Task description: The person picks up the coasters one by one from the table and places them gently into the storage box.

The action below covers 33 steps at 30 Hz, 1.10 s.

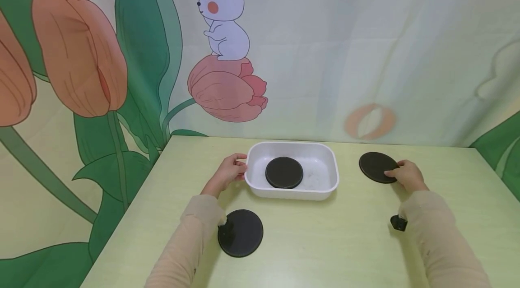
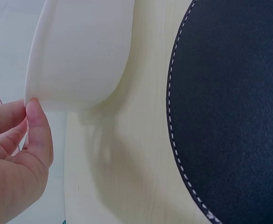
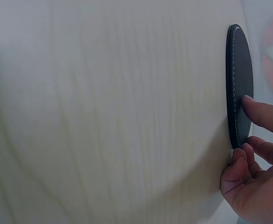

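Two bare hands in pale beige sleeves (image 1: 432, 229) reach over a light wood-toned desk (image 1: 325, 243), seen from the wearer's head. The left hand (image 1: 227, 173) is at the left end of a white, rounded rectangular tray (image 1: 292, 194), its thumb and fingers pinching the rim. The tray stands upright near the far edge of the desk, around the middle. Inside it, left of centre, lies a flat black disc (image 1: 284, 172).

The right hand (image 1: 409, 175) is well apart, to the right of the tray. Its fingers are clamped on the near right edge of a second black disc (image 1: 375, 167), with the thumb on the upper face. The right wrist view shows this disc almost edge-on, with pale stitching along its border; from that angle I cannot tell whether it rests on the desk or is slightly raised.

A third black disc (image 1: 243, 234) lies on the desk nearer the wearer, beside the left cuff, and the left wrist view shows white stitching around its border. Behind the desk hangs a printed cloth (image 1: 325, 30) with large orange tulips (image 1: 77, 53) and a white rabbit (image 1: 229, 37) sitting on a pink bloom (image 1: 227, 89).
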### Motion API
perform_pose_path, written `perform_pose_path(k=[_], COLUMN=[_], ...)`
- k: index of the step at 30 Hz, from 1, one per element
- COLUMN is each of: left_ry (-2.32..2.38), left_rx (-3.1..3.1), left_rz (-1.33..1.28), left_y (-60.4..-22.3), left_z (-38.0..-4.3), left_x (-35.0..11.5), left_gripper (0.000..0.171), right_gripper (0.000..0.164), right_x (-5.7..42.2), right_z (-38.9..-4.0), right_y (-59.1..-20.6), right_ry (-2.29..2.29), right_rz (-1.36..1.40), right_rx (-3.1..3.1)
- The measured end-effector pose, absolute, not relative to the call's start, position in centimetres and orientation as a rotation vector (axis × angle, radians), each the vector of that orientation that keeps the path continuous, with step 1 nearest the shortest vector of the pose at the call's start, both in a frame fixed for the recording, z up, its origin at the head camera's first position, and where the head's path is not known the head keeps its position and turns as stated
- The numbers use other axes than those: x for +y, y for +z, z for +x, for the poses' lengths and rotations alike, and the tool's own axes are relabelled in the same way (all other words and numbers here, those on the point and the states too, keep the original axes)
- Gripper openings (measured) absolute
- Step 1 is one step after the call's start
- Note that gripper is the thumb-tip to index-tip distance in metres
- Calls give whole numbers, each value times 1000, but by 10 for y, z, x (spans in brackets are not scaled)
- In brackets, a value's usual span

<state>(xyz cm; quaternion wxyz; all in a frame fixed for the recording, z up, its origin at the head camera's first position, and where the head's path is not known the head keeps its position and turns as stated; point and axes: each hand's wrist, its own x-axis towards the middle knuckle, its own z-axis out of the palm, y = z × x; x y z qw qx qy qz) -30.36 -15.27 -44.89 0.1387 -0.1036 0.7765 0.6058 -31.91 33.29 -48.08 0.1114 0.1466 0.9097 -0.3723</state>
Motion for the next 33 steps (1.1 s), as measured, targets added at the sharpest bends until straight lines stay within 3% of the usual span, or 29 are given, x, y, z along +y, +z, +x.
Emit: perform_pose_path(k=[15,28,33], left_ry=[1746,1749,1748], left_rx=[2247,2245,2239], left_rz=[-300,-284,-282], left_y=[-447,-448,-449], left_z=[-302,-302,-302], left_x=[-152,-154,-154], left_gripper=[38,36,36], right_gripper=[85,53,50], right_x=[340,338,348], right_z=[-320,-312,-320], right_y=[-481,-471,-481], right_ry=[-976,-1023,-1033], right_rz=[220,101,121], right_rx=[2619,2549,2532])
